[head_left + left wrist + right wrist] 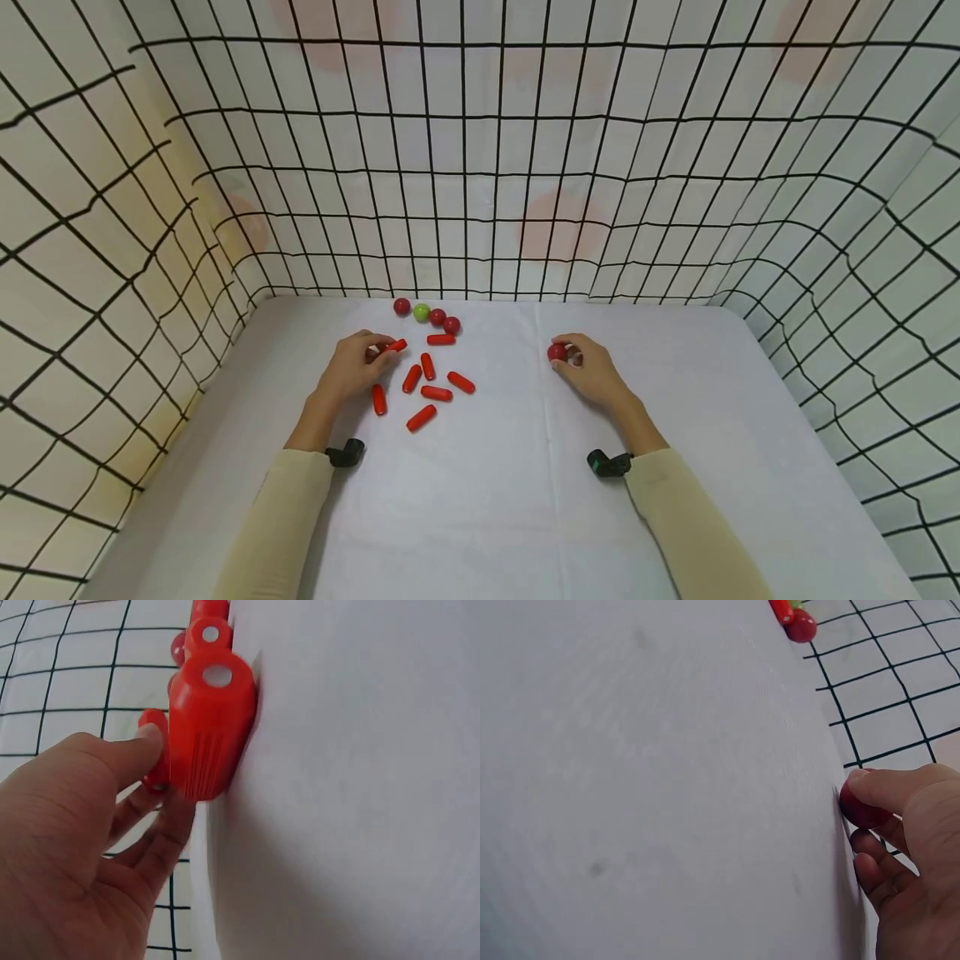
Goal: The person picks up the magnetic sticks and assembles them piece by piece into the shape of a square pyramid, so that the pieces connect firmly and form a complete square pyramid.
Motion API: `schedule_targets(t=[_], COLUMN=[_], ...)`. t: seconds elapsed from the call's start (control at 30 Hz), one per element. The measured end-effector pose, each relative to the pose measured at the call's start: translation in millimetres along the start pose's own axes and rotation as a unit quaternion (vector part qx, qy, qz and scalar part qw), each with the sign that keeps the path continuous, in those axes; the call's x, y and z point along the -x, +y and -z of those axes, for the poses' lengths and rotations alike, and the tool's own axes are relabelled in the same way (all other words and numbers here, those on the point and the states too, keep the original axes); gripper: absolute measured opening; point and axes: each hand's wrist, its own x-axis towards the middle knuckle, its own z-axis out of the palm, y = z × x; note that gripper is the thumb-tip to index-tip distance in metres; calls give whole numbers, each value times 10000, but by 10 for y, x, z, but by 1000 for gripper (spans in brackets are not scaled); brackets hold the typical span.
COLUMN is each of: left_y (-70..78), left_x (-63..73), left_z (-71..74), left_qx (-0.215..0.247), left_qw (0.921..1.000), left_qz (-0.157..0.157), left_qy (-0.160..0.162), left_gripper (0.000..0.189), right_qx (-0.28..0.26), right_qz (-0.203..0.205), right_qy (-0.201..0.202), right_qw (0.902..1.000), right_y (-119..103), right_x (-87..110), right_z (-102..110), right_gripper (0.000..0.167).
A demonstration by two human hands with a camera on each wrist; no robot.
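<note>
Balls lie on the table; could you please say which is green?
The second ball from the left in the back row; the others, including the one in the right hand, are red.

Bright, diffuse light fills the head view, with soft shadows along the sleeves. Both wrist views look greyer and softer; the red ball, upper right in the right-wrist view, seems slightly blurred.

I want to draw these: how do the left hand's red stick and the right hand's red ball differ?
The stick is long and thin; the ball is round. The stick is bright red; the ball is darker. Both are red, and both are held.
</note>
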Motion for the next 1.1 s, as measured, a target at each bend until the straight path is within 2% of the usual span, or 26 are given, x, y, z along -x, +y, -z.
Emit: schedule_targets(t=[0.27,0.53,0.77,0.93,1.0,1.1], left_y=[258,532,756,899,944,997], left_x=[-40,-52,-43,-9,-17,-58], left_z=[-82,-252,-428,-537,-579,-634], left_qx=[368,714,904,1218,1188,932], left_qw=[9991,9970,9938,9908,9910,9935], left_qz=[-218,-219,-511,-281,-242,-376], left_qy=[16,-201,-385,-523,-562,-527], left_gripper=[34,33,30,29,30,29], right_qx=[-191,-432,-605,-649,-672,-744], right_qz=[63,86,42,5,13,37], right_qy=[225,235,323,332,312,300], right_qw=[9995,9988,9976,9973,9973,9968], right_y=[28,-26,-48,-49,-54,-63], right_x=[-12,-28,5,23,33,45], right_z=[-42,-121,-188,-221,-226,-233], right_gripper=[43,44,41,37,36,35])
